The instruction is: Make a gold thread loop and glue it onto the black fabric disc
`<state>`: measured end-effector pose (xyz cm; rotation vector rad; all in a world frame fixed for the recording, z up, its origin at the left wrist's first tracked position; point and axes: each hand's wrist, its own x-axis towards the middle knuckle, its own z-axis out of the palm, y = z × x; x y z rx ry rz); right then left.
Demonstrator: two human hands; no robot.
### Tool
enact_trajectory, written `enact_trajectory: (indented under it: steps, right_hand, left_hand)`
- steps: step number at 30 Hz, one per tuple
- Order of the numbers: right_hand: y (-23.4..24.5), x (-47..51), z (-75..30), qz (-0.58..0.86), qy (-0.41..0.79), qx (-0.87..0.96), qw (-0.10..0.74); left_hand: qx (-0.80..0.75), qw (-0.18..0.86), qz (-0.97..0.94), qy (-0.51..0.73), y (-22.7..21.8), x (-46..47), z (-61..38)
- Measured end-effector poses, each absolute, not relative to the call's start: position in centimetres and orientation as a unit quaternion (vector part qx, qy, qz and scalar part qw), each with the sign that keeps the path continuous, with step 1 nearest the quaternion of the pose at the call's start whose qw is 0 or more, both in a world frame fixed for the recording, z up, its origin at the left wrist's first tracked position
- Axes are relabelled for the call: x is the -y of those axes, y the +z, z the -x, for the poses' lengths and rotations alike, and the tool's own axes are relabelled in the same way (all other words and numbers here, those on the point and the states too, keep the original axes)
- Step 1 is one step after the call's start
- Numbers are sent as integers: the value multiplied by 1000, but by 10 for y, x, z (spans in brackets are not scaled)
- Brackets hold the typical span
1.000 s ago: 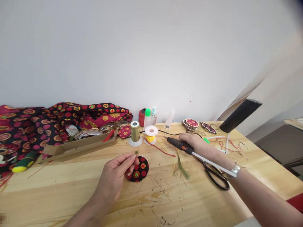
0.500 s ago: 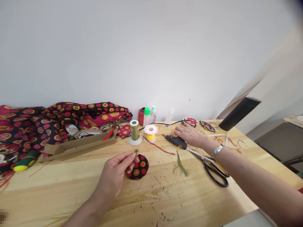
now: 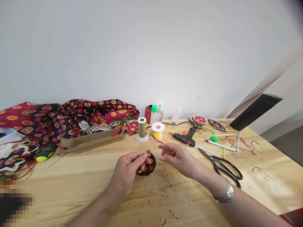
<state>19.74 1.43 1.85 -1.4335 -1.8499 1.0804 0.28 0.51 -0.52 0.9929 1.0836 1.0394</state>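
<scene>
In the head view, my left hand (image 3: 130,168) pinches a round black fabric disc (image 3: 150,167) with red and yellow flower motifs. A short olive thread end (image 3: 148,151) pokes up at its fingertips. Just right of the disc hovers my right hand (image 3: 178,159), fingers curved and apart, with nothing visible between them. Behind that hand the black glue gun (image 3: 187,138) lies on the wooden table. Black-handled scissors (image 3: 221,164) rest open to its right.
Spools of olive thread (image 3: 142,128) and yellow cord (image 3: 157,134) stand behind my hands, near small bottles (image 3: 160,113). A cardboard tray (image 3: 92,140) and patterned cloth (image 3: 54,116) occupy the left. White glue sticks (image 3: 222,145) and a black tube (image 3: 257,112) lie at right.
My right hand has left the glue gun and come left and nearer, beside the disc. The glue gun has turned and shows its handle. The green tassel is hidden now. The view has shifted left.
</scene>
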Motion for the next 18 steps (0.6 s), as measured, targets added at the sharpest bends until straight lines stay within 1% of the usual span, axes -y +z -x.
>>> enact_trajectory:
  steps: [2, 3, 5, 7, 12, 18]
  right_hand:
    - [7, -11, -175, 484, 534, 598, 351]
    - [3, -11, -168, 454, 585, 562, 369]
    - [-3, -14, -161, 400, 659, 503, 390]
    - [-5, -15, -160, 362, 704, 464, 398]
    - [-5, -12, -163, 298, 725, 452, 425]
    - [-6, -11, -164, 289, 685, 489, 457]
  left_hand:
    - [-455, 627, -455, 440, -4, -4, -3]
    - [-447, 628, -465, 436, -3, -3, -3]
    - [-438, 624, -484, 429, -2, -2, -3]
    - [-438, 618, -500, 420, 0, -2, -4]
    - [-456, 609, -520, 389, 1, -2, -4]
    - [-466, 601, -550, 344, -3, -3, -3]
